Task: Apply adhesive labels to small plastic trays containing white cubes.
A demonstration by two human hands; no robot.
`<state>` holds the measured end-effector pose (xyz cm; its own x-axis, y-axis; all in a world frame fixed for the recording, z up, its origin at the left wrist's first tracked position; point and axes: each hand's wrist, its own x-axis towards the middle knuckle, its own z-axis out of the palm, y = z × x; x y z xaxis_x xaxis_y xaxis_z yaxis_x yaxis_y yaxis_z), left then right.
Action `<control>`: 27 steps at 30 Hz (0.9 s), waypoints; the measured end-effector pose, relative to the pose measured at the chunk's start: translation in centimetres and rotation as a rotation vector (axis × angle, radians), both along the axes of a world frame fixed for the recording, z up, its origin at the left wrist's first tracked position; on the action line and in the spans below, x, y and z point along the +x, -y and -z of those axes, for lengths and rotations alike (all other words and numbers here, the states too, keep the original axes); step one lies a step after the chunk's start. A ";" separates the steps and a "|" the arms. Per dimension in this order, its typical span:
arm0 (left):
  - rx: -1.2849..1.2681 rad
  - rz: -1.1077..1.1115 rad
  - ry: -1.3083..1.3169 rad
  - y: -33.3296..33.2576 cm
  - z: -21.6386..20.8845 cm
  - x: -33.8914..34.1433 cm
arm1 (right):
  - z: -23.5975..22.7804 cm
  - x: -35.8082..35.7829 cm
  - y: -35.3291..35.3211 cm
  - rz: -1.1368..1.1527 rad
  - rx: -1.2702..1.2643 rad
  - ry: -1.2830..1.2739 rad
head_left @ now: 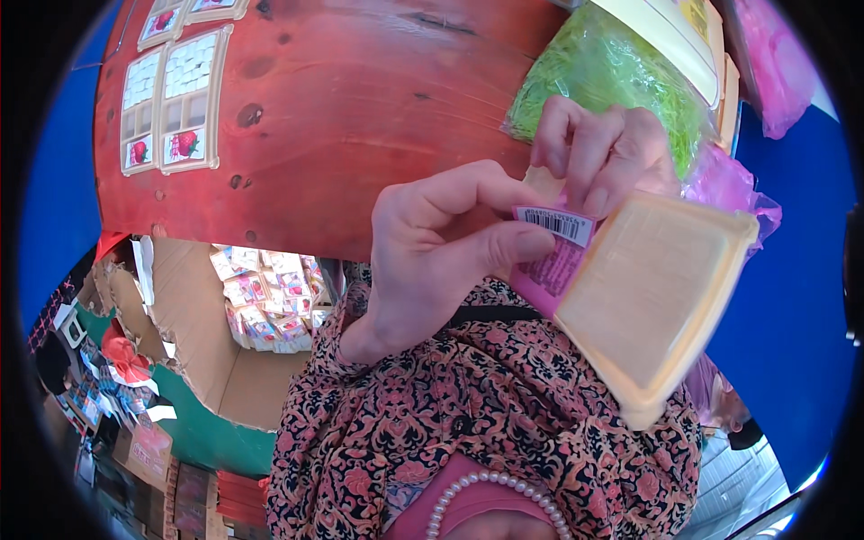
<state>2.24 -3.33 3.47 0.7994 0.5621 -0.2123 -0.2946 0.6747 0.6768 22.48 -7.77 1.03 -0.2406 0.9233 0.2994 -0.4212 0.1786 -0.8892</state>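
Observation:
My left hand point(441, 247) pinches a pink card point(549, 274) between thumb and forefinger; the card bears a white barcode panel. Just right of the card, a beige plastic tray point(661, 288) is tilted, its flat back toward me, and the card lies against its left edge. Curled fingers of my right hand point(607, 148) grip the far end of the tray near the card. Another bit of beige plastic point(543, 183) shows left of those fingers; whether it belongs to the same tray I cannot tell.
Beige compartment trays point(191, 99) with strawberry cards and white pieces lie on the red wooden table point(360, 108). A clear bag of green shreds point(603, 76) sits behind my right hand, near pink plastic bags point(729, 193). At left, a cardboard box point(243, 387) holds many small packets point(274, 297).

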 end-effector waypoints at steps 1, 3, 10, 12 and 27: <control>-0.026 0.030 -0.051 -0.1 0.0 0.0 | -0.1 -0.1 -0.1 -0.008 0.015 0.029; -0.001 0.044 -0.066 -0.2 0.0 0.1 | -0.4 -0.4 -0.2 -0.014 0.028 0.060; 0.115 -0.110 0.090 0.1 1.6 0.9 | -1.6 -1.7 0.3 0.110 -0.041 0.075; 0.053 -0.086 0.074 0.0 1.5 0.8 | -1.4 -1.7 0.5 0.121 -0.069 0.018; 0.199 -0.130 -0.016 0.1 1.1 1.4 | -0.8 -1.3 0.7 0.134 -0.067 0.105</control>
